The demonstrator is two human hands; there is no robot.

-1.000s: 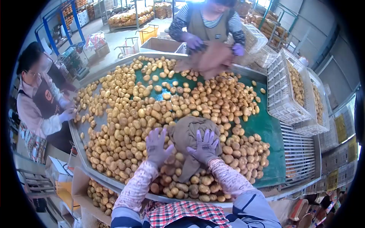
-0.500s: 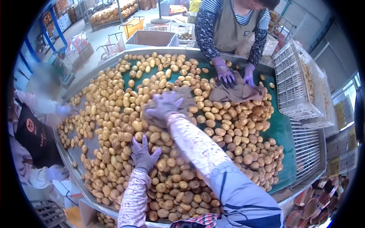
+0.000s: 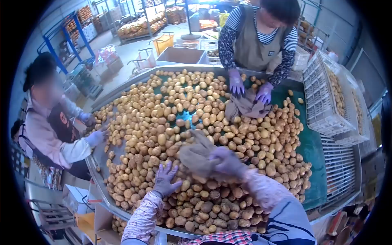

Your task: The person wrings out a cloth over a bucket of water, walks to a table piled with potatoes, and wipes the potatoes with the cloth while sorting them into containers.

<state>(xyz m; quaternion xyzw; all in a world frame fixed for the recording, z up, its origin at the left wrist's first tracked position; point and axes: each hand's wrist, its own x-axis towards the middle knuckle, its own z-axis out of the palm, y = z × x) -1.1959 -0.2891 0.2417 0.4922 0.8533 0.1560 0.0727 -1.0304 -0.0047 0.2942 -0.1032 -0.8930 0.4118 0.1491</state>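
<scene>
Many potatoes (image 3: 157, 139) lie heaped on a metal-rimmed sorting table (image 3: 314, 179). My left hand (image 3: 165, 180), in a purple-grey glove, rests on the near side of the heap with its fingers spread. It holds nothing. My right hand (image 3: 229, 164), gloved alike and smeared by motion, grips a grey-brown cloth (image 3: 198, 157). The cloth is bunched up and trails over the potatoes to the left of that hand. Some potatoes beneath the cloth and hand are hidden.
Across the table a co-worker (image 3: 261, 41) has both purple-gloved hands on another cloth (image 3: 247, 105). A second person (image 3: 57, 118) reaches in from the left. White crates (image 3: 326, 98) of potatoes stand at the right, beside a slatted grate (image 3: 339, 165). Behind is a cardboard box (image 3: 181, 56).
My right hand and its cloth have moved right and nearer to me; the hand now grips the cloth rather than lying spread on it. The view has shifted, showing more of the left person.
</scene>
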